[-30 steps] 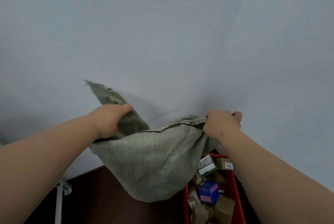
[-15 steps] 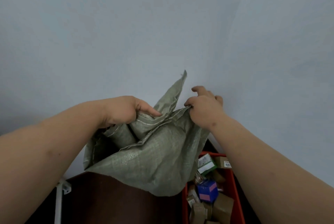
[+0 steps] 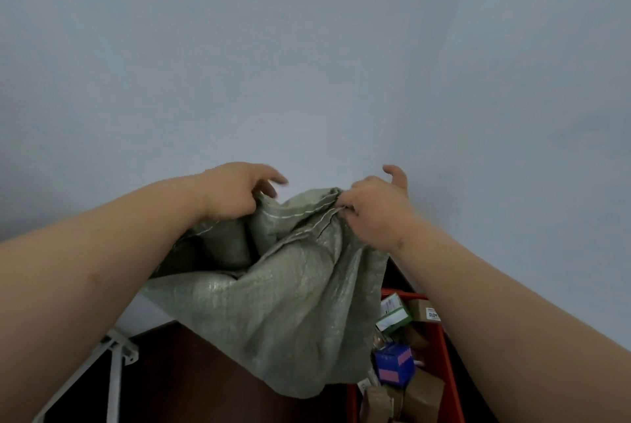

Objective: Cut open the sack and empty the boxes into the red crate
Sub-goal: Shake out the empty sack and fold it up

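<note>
A limp grey-green woven sack (image 3: 290, 306) hangs crumpled in the air in front of me. My left hand (image 3: 235, 194) grips its bunched edge on the left, index finger stretched out. My right hand (image 3: 379, 204) pinches the stitched edge on the right, with two fingers sticking up. Below right stands the red crate (image 3: 448, 354), holding several small boxes, among them a blue and pink box (image 3: 394, 363), a green and white box (image 3: 392, 315) and brown cardboard boxes (image 3: 421, 395). The sack's lower corner covers the crate's left side.
A plain pale wall fills the upper view. A dark brown surface (image 3: 205, 388) lies under the sack. A white metal frame (image 3: 112, 361) stands at the lower left.
Both hands have gathered the sack's top edge closer together and bunched it. The upright flap of fabric has dropped down into the folds. The sack hangs lower over the crate.
</note>
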### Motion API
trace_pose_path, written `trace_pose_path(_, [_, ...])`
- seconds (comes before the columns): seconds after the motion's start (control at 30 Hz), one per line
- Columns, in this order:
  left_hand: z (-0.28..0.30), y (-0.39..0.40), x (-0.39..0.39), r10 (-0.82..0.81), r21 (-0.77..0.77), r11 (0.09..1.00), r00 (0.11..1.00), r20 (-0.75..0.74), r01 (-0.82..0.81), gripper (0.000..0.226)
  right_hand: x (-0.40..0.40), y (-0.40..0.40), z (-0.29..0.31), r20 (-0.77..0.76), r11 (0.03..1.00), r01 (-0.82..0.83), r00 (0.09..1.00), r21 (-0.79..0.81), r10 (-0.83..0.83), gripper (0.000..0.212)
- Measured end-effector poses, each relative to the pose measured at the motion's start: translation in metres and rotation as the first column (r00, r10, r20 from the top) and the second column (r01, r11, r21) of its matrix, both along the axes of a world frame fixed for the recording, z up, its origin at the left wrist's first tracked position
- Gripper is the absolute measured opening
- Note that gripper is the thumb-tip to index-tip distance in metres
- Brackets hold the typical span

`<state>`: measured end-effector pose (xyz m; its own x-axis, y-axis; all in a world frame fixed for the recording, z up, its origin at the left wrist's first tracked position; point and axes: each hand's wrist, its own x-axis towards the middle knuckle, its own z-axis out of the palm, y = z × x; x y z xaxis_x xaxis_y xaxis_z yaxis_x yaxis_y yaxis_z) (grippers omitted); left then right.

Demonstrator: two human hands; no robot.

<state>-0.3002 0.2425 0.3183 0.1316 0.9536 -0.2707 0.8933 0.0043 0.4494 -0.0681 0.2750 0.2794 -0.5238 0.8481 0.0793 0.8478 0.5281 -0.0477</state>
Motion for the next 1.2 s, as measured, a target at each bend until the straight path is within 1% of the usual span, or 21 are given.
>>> trace_pose_path(0.03, [-0.006,0.000,-0.007,0.051,0.083,0.996,0.980,-0.191,-0.036,0.068,0.004,0.001,-0.003,-0.071,0.998,0.059,0.996,0.003,-0.059,0.026])
trace_pose_path(0.1, [-0.023,-0.009,-0.023,0.119,0.060,0.993,0.855,-0.506,-0.103,0.090,0.013,0.001,-0.009,-0.168,0.991,0.135,0.977,0.019,-0.130,0.023])
trace_pose_path(0.17, [-0.043,-0.020,-0.046,0.159,0.005,0.981,0.795,-0.585,-0.193,0.088,0.019,0.000,-0.010,-0.212,0.984,0.173,0.964,0.033,-0.163,0.022])
trace_pose_path(0.27, [-0.059,-0.029,-0.076,0.244,-0.060,0.942,0.795,-0.556,-0.331,0.079,0.031,0.002,-0.009,-0.219,0.977,0.211,0.954,-0.003,-0.207,0.022])
trace_pose_path(0.33, [-0.056,-0.029,-0.084,0.239,-0.136,0.928,0.833,-0.500,-0.347,0.058,0.039,0.003,-0.008,-0.202,0.977,0.203,0.956,-0.064,-0.212,0.021])
trace_pose_path(0.4, [-0.048,-0.028,-0.090,0.304,-0.229,0.883,0.871,-0.385,-0.410,0.038,0.043,0.003,-0.007,-0.191,0.976,0.188,0.959,-0.113,-0.207,0.017])
trace_pose_path(0.5, [-0.031,-0.033,-0.099,0.318,-0.356,0.838,0.901,-0.296,-0.413,0.037,0.046,0.002,-0.005,-0.234,0.969,0.149,0.953,-0.197,-0.194,0.011])
trace_pose_path(0.57, [-0.019,-0.033,-0.093,0.248,-0.401,0.856,0.940,-0.236,-0.327,0.053,0.044,0.000,-0.003,-0.341,0.937,0.146,0.904,-0.318,-0.257,0.023])
trace_pose_path(0.6, [-0.013,-0.032,-0.084,0.252,-0.404,0.873,0.962,-0.107,-0.273,0.068,0.042,0.000,-0.001,-0.379,0.915,0.150,0.876,-0.374,-0.299,0.030])
trace_pose_path(0.67, [-0.005,-0.025,-0.058,0.268,-0.369,0.913,0.939,0.216,-0.176,0.105,0.032,0.000,0.000,-0.404,0.887,0.131,0.854,-0.442,-0.327,0.037])
trace_pose_path(0.7, [-0.004,-0.021,-0.042,0.224,-0.337,0.933,0.934,0.278,-0.123,0.118,0.026,0.000,0.000,-0.393,0.894,0.107,0.870,-0.435,-0.296,0.034])
trace_pose_path(0.73, [-0.007,-0.019,-0.025,0.158,-0.311,0.948,0.951,0.267,-0.070,0.122,0.019,0.001,0.001,-0.368,0.909,0.086,0.896,-0.408,-0.250,0.029])
trace_pose_path(0.77, [-0.014,-0.017,-0.012,0.098,-0.293,0.956,0.971,0.219,-0.031,0.116,0.012,0.001,0.003,-0.351,0.923,0.063,0.913,-0.380,-0.207,0.023])
trace_pose_path(0.87, [-0.039,-0.015,0.004,0.034,-0.182,0.983,0.999,-0.008,-0.035,0.066,0.003,-0.002,0.013,-0.350,0.940,0.013,0.926,-0.341,-0.140,0.017])
trace_pose_path(0.93, [-0.042,-0.016,0.006,0.039,-0.128,0.989,0.975,-0.219,-0.069,0.038,0.003,-0.006,0.017,-0.268,0.961,0.021,0.958,-0.277,-0.098,0.017])
trace_pose_path(0.97, [-0.040,-0.016,0.007,0.029,-0.142,0.987,0.949,-0.314,-0.077,0.037,0.003,-0.008,0.018,-0.209,0.973,0.026,0.975,-0.230,-0.075,0.019])
trace_pose_path(1.03, [-0.034,-0.015,0.010,0.030,-0.206,0.971,0.909,-0.415,-0.126,0.048,0.002,-0.013,0.018,-0.149,0.989,0.019,0.988,-0.147,-0.041,0.021])
trace_pose_path(1.1, [-0.024,-0.017,0.014,0.101,-0.257,0.944,0.923,-0.372,-0.207,0.049,-0.002,-0.015,0.015,-0.141,0.993,-0.001,0.990,-0.122,-0.017,0.020])
trace_pose_path(1.13, [-0.022,-0.016,0.013,0.196,-0.317,0.909,0.949,-0.247,-0.270,0.046,-0.004,-0.016,0.014,-0.133,0.991,-0.007,0.991,-0.136,-0.012,0.020])
trace_pose_path(1.17, [-0.019,-0.016,0.013,0.337,-0.416,0.842,0.937,-0.089,-0.343,0.042,-0.006,-0.016,0.012,-0.123,0.987,-0.009,0.992,-0.161,-0.011,0.020])
trace_pose_path(1.2, [-0.018,-0.018,0.012,0.465,-0.508,0.768,0.885,0.026,-0.389,0.041,-0.008,-0.016,0.010,-0.115,0.982,-0.008,0.993,-0.188,-0.014,0.020])
